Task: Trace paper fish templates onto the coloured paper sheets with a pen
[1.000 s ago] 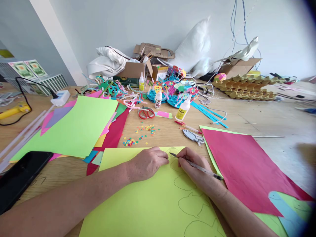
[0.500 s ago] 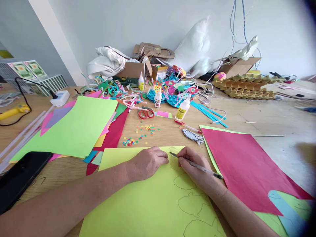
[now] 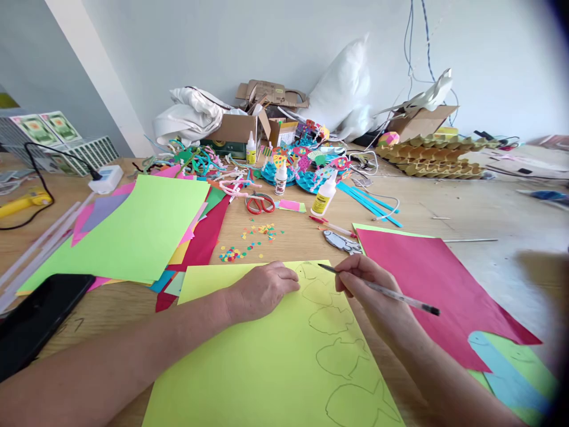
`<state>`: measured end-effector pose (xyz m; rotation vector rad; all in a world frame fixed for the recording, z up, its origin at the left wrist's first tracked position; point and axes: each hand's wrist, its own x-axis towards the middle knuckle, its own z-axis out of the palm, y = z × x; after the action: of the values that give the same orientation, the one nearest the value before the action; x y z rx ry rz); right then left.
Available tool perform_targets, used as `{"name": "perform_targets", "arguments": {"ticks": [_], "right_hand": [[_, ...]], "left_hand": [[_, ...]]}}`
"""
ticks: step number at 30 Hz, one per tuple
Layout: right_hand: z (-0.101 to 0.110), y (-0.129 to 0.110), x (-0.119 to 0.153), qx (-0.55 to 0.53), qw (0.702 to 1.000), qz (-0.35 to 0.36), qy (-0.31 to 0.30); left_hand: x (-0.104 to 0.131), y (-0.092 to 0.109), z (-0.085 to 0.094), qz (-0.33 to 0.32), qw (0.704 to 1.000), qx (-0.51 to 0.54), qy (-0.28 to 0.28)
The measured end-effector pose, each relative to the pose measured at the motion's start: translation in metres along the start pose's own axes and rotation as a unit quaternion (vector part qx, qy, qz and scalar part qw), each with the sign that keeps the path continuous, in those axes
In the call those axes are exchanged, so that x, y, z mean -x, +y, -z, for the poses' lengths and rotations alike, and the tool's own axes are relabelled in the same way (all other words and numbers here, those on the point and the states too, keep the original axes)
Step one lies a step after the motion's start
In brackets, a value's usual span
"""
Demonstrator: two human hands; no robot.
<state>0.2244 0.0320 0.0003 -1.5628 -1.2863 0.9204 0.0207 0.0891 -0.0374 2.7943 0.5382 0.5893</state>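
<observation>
A large yellow-green sheet (image 3: 249, 367) lies in front of me, with several fish outlines drawn down its right side. My left hand (image 3: 267, 289) rests flat on the sheet's upper part, fingers lying near the topmost outline, holding nothing. My right hand (image 3: 367, 284) grips a pen (image 3: 400, 298) with a clear barrel and dark end cap. The pen's tip is over the sheet's top right corner, beside the topmost small outline; whether it touches the paper cannot be told.
Coloured paper (image 3: 133, 231) and a black phone (image 3: 40, 320) lie left. Red paper (image 3: 435, 284) lies right. Beyond the sheet are confetti (image 3: 233, 254), red-handled scissors (image 3: 260, 203), a glue bottle (image 3: 323, 196), a paper fish (image 3: 341, 241) and egg trays (image 3: 435, 157).
My right hand has moved right with the pen, away from the top outline, uncovering more of the drawn outlines. My left hand has stayed on the sheet. The view has shifted slightly.
</observation>
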Motion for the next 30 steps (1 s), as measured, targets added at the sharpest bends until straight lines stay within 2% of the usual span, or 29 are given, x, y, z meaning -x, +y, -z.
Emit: {"name": "perform_targets", "arguments": {"ticks": [3,7,14,18,24,30], "right_hand": [[0.008,-0.011,0.015,0.041,0.999,-0.034,-0.005],[0.011,-0.009,0.033,0.043,0.998,-0.047,-0.016],[0.007,0.000,0.028,0.010,0.998,-0.062,-0.025],[0.004,0.013,0.021,0.020,0.999,-0.034,-0.024],[0.002,0.035,0.018,0.079,0.996,0.020,-0.036],[-0.001,0.032,0.020,0.149,0.984,0.067,-0.076]], "left_hand": [[-0.001,0.002,0.002,-0.001,1.000,-0.008,-0.013],[-0.001,0.009,0.011,0.005,0.997,-0.040,-0.065],[0.000,0.035,0.031,0.019,0.990,-0.049,-0.129],[0.001,0.039,0.024,0.011,0.990,-0.042,-0.131],[0.009,0.034,0.008,0.009,0.995,-0.047,-0.084],[0.011,0.036,0.006,0.005,0.995,-0.067,-0.075]]}}
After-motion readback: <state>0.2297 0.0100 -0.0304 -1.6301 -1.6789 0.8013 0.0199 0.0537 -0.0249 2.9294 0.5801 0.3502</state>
